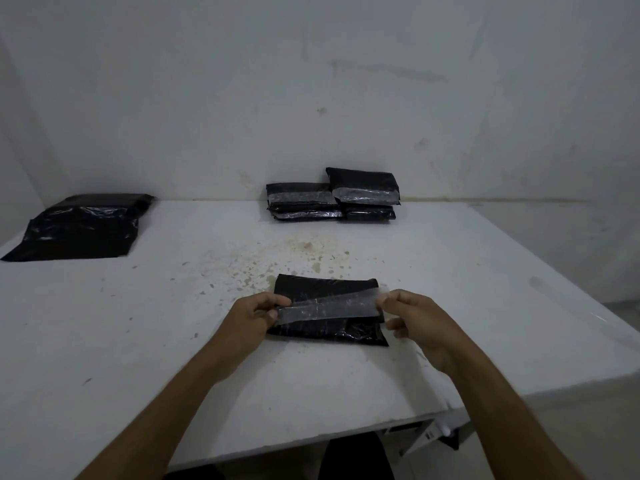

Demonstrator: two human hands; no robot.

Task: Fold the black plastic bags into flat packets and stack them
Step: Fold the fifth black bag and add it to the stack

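Note:
A folded black bag packet (329, 332) lies flat on the white table (485, 271) in front of me. A strip of clear tape (329, 308) is stretched slantwise just over it. My left hand (256, 315) pinches the tape's left end and my right hand (412, 318) pinches its right end. At the back of the table, against the wall, taped black packets (330, 199) sit in two low stacks side by side. Unfolded black bags (81, 228) lie flat at the far left.
The table's top is stained and speckled near its middle (294, 251). Its right edge drops off to the floor (588, 427). A white wall (311, 98) stands right behind the stacks. A white label or part (436, 433) shows under the front edge.

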